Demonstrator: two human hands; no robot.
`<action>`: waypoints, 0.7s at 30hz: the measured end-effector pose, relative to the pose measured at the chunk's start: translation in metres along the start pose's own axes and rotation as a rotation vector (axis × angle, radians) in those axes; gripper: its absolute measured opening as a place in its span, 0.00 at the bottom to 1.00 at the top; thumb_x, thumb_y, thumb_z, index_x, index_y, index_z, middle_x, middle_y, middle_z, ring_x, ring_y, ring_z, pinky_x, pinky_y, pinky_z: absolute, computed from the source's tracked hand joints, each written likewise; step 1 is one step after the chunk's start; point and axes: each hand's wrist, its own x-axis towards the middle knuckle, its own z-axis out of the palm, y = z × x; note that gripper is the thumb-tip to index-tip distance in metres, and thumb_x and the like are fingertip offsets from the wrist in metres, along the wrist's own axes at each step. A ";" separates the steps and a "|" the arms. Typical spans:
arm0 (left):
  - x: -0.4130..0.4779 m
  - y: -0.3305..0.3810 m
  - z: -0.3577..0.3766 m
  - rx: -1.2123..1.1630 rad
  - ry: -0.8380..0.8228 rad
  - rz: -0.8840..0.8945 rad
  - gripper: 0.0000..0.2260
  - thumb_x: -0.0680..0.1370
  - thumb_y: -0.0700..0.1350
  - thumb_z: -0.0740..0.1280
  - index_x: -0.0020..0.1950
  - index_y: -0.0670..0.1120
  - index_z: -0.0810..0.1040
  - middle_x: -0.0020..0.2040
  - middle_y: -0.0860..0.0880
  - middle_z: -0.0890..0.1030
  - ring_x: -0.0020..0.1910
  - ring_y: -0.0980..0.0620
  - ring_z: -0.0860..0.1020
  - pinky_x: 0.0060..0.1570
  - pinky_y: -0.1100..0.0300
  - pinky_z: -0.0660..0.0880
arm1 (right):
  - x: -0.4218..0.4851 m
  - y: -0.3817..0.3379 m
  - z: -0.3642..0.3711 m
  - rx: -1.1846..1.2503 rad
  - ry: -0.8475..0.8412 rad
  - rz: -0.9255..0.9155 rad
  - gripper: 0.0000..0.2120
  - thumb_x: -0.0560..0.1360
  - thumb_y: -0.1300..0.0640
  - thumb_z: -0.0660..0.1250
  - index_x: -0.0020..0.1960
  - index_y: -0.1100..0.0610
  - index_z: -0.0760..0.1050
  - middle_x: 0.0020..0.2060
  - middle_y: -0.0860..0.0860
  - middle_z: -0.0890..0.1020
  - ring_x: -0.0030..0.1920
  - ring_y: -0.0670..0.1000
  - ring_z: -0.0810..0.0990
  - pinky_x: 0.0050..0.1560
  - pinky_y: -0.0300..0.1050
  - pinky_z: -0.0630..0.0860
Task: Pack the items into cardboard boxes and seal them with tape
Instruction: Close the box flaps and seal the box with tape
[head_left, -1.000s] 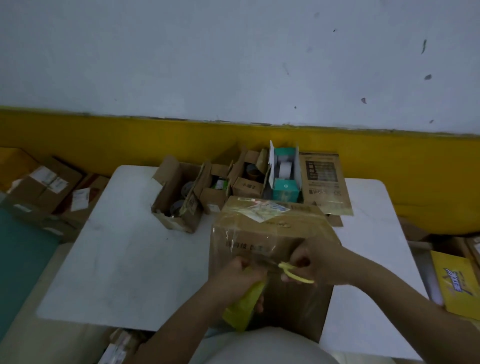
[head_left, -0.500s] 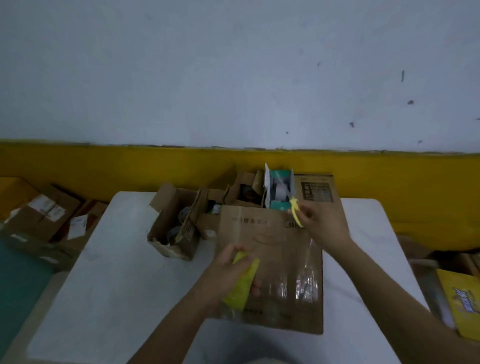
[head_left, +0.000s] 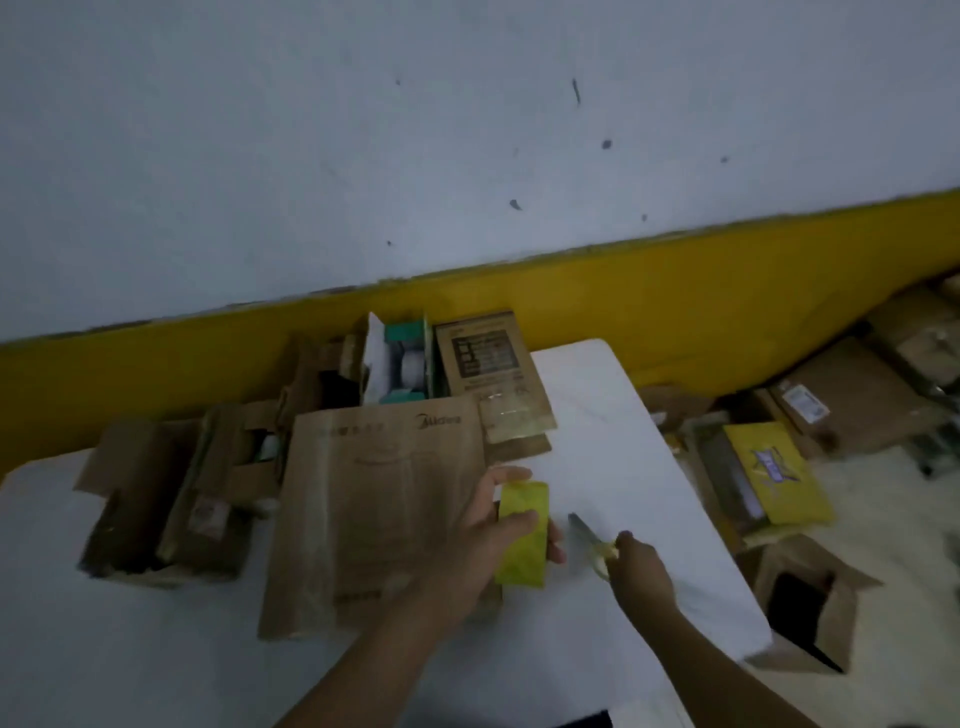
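Fingers (head_left: 511, 522) of the left hand (head_left: 485, 540) curl round a yellow tape roll (head_left: 523, 540), a clenched grip held over the near right corner of the taped cardboard box (head_left: 379, 509). The forearm reaches in from below. Just beside it, the right hand (head_left: 638, 574) grips yellow-handled scissors (head_left: 589, 543), blades pointing away over the white table (head_left: 623, 441). The box lies flat on the table. A logo near its far edge seems to read "Midea"; the other print is too blurred to read.
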 end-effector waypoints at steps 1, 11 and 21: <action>0.009 -0.008 0.009 0.015 -0.024 -0.015 0.19 0.74 0.42 0.67 0.64 0.48 0.70 0.44 0.37 0.83 0.42 0.37 0.83 0.40 0.51 0.80 | 0.004 0.009 0.010 -0.031 -0.033 -0.005 0.08 0.79 0.61 0.60 0.55 0.60 0.75 0.52 0.56 0.82 0.54 0.56 0.81 0.51 0.44 0.75; 0.055 -0.046 0.067 0.161 -0.119 -0.129 0.18 0.80 0.31 0.61 0.66 0.46 0.66 0.48 0.38 0.83 0.41 0.40 0.84 0.42 0.51 0.81 | -0.012 0.000 -0.089 0.739 0.015 -0.314 0.08 0.79 0.47 0.66 0.54 0.46 0.81 0.46 0.40 0.84 0.46 0.41 0.82 0.44 0.35 0.78; 0.084 -0.049 0.101 0.336 -0.182 -0.254 0.22 0.73 0.41 0.68 0.65 0.55 0.69 0.53 0.40 0.83 0.45 0.42 0.84 0.46 0.48 0.81 | -0.005 0.006 -0.130 0.329 0.111 -0.266 0.04 0.74 0.51 0.73 0.43 0.51 0.84 0.36 0.44 0.83 0.38 0.41 0.78 0.36 0.26 0.68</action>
